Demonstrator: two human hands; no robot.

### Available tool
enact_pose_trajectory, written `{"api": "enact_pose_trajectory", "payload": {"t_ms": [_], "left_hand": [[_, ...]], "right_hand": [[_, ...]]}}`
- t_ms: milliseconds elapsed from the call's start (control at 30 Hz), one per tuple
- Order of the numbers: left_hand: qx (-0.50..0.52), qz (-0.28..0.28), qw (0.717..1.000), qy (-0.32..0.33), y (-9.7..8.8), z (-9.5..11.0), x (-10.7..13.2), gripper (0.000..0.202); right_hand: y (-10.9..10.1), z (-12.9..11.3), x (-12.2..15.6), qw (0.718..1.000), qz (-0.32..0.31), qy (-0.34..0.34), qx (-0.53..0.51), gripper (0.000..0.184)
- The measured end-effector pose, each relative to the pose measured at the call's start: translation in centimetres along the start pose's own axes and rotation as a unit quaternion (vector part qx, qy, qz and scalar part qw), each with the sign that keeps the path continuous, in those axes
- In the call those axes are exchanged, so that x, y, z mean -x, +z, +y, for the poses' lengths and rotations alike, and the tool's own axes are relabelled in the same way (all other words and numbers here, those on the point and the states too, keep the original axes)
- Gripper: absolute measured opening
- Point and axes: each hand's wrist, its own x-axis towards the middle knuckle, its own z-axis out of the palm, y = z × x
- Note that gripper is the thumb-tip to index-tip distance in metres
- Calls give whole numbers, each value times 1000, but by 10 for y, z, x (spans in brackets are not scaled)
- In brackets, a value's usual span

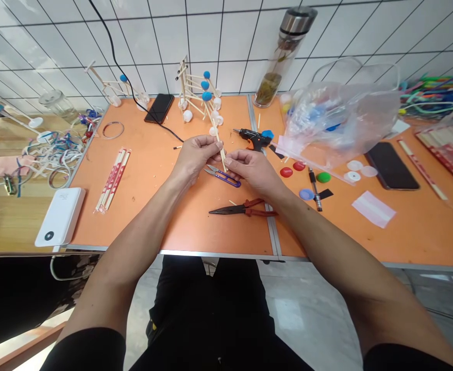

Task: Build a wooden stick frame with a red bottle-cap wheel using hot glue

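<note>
Quick look at my bench here: both bare hands are on one thin wooden stick (217,139), up over the orange tabletop (149,221). The stick's long axis runs roughly front to back, with the far end leaning up and away toward the skewer-and-bottle-cap model (197,95) and the near end dropping to the fingers of the right hand (251,171).

The left hand (194,158) is almost closed, pinching the stick's upper stretch between thumb and fingers. The right hand is also mostly closed and pinches low down, so it's the one nearer the stick's near tip. Can't see exactly how the fingertips sit on the wood, since they overlap a bit.

Right below the stick are purple-handled thread snips (223,176), with red-handled long-nose pliers (245,208) further toward me. To the right of the stick sits a black hot glue gun (252,139), and further right, a clear plastic bag (340,123). Left of it lie two paper-wrapped chopsticks (112,180).
</note>
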Motion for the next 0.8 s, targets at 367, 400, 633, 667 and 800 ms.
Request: {"api": "enact_pose_trajectory", "payload": {"t_ms": [367,400,633,667,800], "left_hand": [[-10,2,1000,-6,4,2,3,34],[-8,1,1000,-5,3,1,2,34],[-8,-6,1000,6,1,-3,1,34],[-7,-6,1000,8,1,-2,1,34],[-16,-7,1000,7,3,1,3,34]], "right_hand": [[-3,0,0,1000,-2,1,9,56],[-2,-1,0,1000,-3,0,11,55],[-1,-3,1,1000,-7,1,11,57],[-1,-3,1,1000,-7,0,13,56],[1,-6,2,1000,-15,0,18,50]]}}
